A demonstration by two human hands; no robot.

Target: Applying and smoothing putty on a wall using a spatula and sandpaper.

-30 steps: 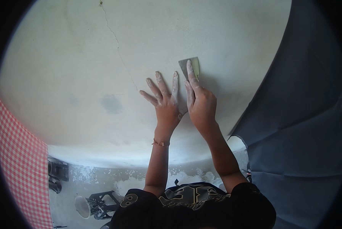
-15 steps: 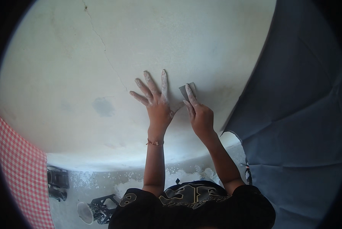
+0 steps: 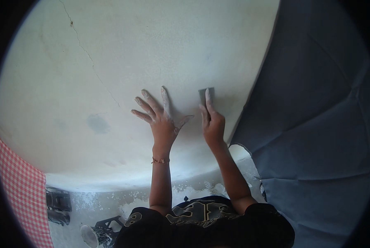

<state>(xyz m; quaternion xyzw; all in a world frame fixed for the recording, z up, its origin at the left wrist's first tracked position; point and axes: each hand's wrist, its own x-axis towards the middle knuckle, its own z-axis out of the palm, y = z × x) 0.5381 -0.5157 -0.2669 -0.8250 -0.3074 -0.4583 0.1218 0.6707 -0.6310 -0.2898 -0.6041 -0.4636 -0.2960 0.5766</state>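
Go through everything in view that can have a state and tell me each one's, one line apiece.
Wall: cracked, with a dark smudge
Scraper: gripped in the right hand
Right hand: closed on the scraper, fingers whitened
Left hand: spread wide, fingers whitened, palm toward the wall
Bracelet: worn on the left wrist
Dark sheet: creased
Checked cloth: hanging
Floor: spattered white

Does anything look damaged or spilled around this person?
Yes: a thin, jagged crack slants across the upper left of the pale wall, and a smudgy grey patch below breaks its even colour. White splashes mark the grey floor, looking like spilled material, though I can't tell what.
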